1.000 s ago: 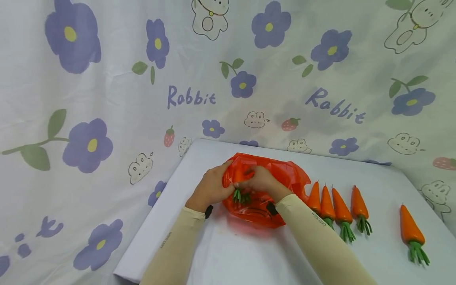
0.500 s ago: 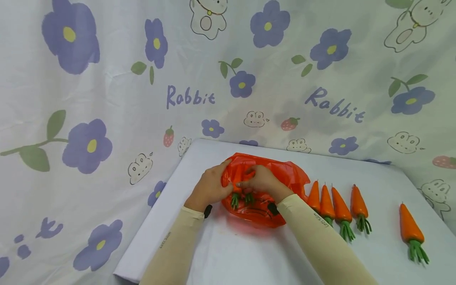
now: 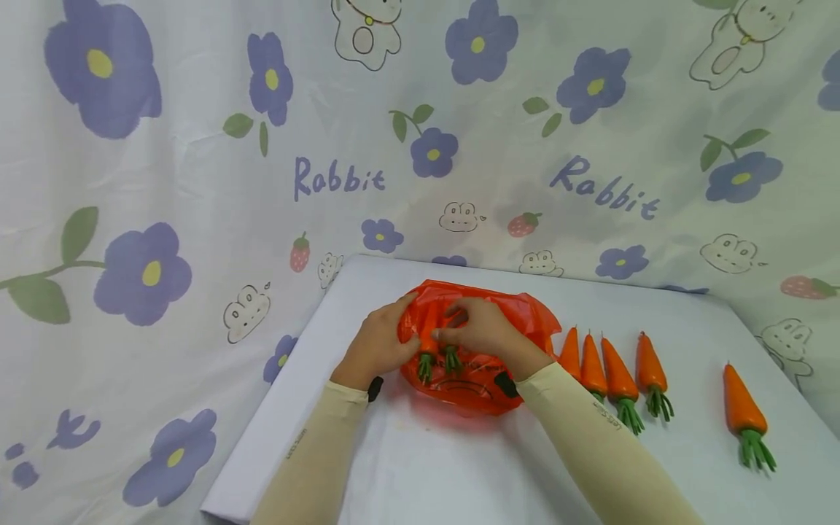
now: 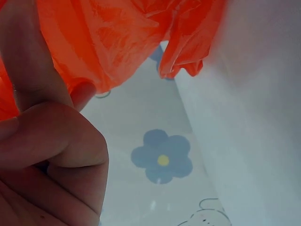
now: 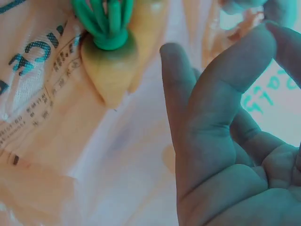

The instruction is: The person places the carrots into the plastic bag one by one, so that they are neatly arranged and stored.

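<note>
A red plastic bag [image 3: 488, 368] lies spread on the table in the head view, with printing on it. My left hand [image 3: 377, 343] holds the bag's left edge; red film runs by its fingers [image 4: 28, 52] in the left wrist view. Two carrots with green tops lie side by side at the bag's left part, a left carrot [image 3: 426, 346] and a right carrot [image 3: 451, 356]. Over the right carrot, my right hand [image 3: 482, 328] hovers with bent, parted fingers and nothing plainly between them. In the right wrist view, a carrot [image 5: 110, 66] shows beside that hand.
To the right of the bag, several carrots [image 3: 617, 372] lie in a row on the white table [image 3: 420, 467], partly behind the right sleeve. One more carrot [image 3: 744, 405] lies apart, further right. A patterned curtain [image 3: 367, 109] hangs behind the table.
My right hand has drawn slightly away from the left carrot, and both carrots in the bag show more fully. The left hand keeps its hold. The whole head view has shifted slightly left.
</note>
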A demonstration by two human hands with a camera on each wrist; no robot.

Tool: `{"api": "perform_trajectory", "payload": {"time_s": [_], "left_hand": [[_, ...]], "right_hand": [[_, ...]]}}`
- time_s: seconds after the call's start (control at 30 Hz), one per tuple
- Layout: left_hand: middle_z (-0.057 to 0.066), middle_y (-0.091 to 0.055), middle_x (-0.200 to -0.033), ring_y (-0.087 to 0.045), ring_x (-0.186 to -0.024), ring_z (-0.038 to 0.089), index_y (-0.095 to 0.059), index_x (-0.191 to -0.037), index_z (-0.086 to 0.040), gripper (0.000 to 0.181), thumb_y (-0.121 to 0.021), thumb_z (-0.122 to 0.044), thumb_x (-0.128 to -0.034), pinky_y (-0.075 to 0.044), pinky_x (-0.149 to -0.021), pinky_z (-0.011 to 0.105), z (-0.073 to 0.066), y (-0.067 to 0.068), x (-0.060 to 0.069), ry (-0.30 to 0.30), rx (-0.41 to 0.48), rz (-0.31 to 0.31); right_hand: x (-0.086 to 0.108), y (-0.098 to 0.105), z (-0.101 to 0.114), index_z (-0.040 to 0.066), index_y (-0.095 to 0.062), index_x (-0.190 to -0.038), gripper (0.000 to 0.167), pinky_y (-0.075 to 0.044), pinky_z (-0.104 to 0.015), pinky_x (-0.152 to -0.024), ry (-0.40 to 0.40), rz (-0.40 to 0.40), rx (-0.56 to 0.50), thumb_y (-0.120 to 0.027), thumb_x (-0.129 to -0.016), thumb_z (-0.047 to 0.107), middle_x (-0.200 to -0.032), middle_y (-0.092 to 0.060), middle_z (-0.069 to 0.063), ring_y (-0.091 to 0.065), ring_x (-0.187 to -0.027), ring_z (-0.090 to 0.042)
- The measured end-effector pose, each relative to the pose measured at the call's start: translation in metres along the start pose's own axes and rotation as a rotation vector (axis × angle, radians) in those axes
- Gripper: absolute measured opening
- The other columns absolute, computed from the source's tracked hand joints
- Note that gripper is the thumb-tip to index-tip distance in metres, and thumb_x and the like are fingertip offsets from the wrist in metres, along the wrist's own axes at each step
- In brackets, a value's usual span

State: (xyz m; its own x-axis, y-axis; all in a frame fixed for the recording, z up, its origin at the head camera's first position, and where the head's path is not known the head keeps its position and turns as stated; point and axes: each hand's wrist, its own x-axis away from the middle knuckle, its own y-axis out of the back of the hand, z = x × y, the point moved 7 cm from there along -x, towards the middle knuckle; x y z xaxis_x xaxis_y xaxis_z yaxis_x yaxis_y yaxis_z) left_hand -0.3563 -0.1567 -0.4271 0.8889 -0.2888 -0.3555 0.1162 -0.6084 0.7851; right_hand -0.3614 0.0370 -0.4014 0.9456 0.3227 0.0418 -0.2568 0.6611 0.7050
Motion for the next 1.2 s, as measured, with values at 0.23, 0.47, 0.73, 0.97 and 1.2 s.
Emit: {"api": "perform_trajectory", "payload": {"time_s": [0.23, 0.47, 0.73, 0.97, 1.2], "left_hand": [[0.006, -0.065, -0.138, -0.065, -0.118, 0.028, -0.049, -0.158, -0.019, 0.074, -0.072, -0.028, -0.0877, -0.056, -0.102, 0.049, 0.001, 0.000, 0.001, 0.002, -0.009, -0.015], [0.006, -0.065, -0.139, -0.065, -0.118, 0.029, -0.051, -0.156, -0.018, 0.071, -0.071, -0.029, -0.0889, -0.056, -0.101, 0.052, 0.000, 0.001, 0.002, -0.011, -0.010, -0.018], [0.009, -0.066, -0.139, -0.066, -0.119, 0.030, -0.052, -0.155, -0.017, 0.070, -0.070, -0.031, -0.0889, -0.055, -0.102, 0.050, -0.001, 0.003, 0.002, -0.028, -0.025, -0.030], [0.008, -0.065, -0.142, -0.065, -0.123, 0.031, -0.053, -0.155, -0.016, 0.068, -0.070, -0.034, -0.0916, -0.053, -0.105, 0.050, 0.000, 0.002, 0.002, -0.019, -0.054, -0.028], [0.009, -0.065, -0.141, -0.066, -0.122, 0.032, -0.052, -0.156, -0.017, 0.068, -0.070, -0.035, -0.0930, -0.054, -0.104, 0.052, -0.001, 0.000, 0.001, 0.000, -0.062, -0.017]], "right_hand": [[0.023, 0.018, 0.008, 0.021, -0.069, -0.124, 0.046, -0.063, -0.036, -0.078, 0.020, -0.029, -0.094, -0.084, -0.088, 0.047, -0.119, -0.070, 0.003, -0.069, -0.099, -0.018], [0.047, 0.035, 0.014, 0.026, -0.068, -0.130, 0.049, -0.063, -0.037, -0.082, 0.079, -0.036, -0.135, -0.083, -0.089, 0.049, -0.129, -0.069, 0.001, -0.071, -0.106, -0.017], [0.082, 0.064, 0.008, 0.025, -0.066, -0.133, 0.054, -0.060, -0.044, -0.093, 0.163, -0.083, -0.120, -0.087, -0.087, 0.044, -0.128, -0.068, 0.009, -0.069, -0.118, -0.024], [0.104, 0.077, -0.021, 0.024, -0.065, -0.135, 0.055, -0.061, -0.043, -0.092, 0.179, -0.104, -0.141, -0.088, -0.087, 0.039, -0.129, -0.068, 0.005, -0.068, -0.116, -0.022], [0.134, 0.090, -0.056, 0.018, -0.067, -0.136, 0.050, -0.061, -0.038, -0.091, 0.253, -0.103, -0.217, -0.085, -0.091, 0.027, -0.129, -0.071, -0.004, -0.069, -0.116, -0.021]]}}
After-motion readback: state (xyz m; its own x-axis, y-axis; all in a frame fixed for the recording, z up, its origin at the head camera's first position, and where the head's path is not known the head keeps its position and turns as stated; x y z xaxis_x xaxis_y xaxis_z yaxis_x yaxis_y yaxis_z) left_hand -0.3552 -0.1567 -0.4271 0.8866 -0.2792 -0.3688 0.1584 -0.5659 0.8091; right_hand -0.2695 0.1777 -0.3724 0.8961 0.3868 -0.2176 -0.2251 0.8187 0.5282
